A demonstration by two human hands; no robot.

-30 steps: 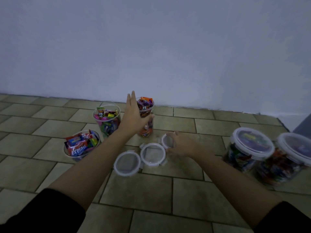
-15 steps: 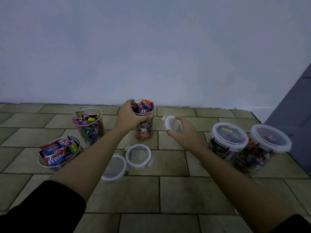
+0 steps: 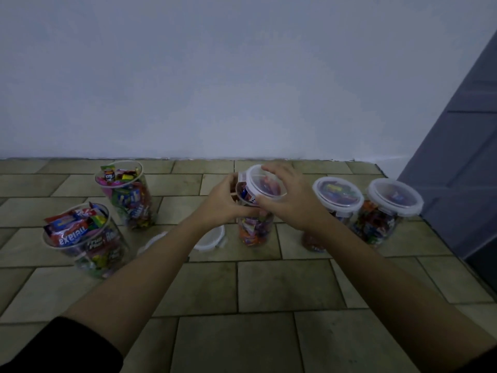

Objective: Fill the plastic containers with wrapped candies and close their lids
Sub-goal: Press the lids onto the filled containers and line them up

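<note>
A clear plastic container (image 3: 254,230) full of wrapped candies stands on the tiled floor at centre. My left hand (image 3: 224,201) grips its upper left side. My right hand (image 3: 290,195) holds a white-rimmed clear lid (image 3: 265,183) tilted over the container's mouth. Two open candy-filled containers stand to the left, one near (image 3: 88,243) and one farther back (image 3: 126,195). Two lidded containers (image 3: 337,200) (image 3: 387,211) stand to the right. Two loose lids (image 3: 212,242) (image 3: 152,242) lie on the floor, partly hidden by my left forearm.
A white wall (image 3: 242,76) rises just behind the containers. A grey panel (image 3: 462,162) stands at the right edge, close to the lidded containers. The tiled floor (image 3: 269,305) stretches toward me between my forearms.
My right hand carried the lid from beside the centre container onto its mouth. My left hand slid from the rim down to the upper side. The view shifted, so everything sits farther right.
</note>
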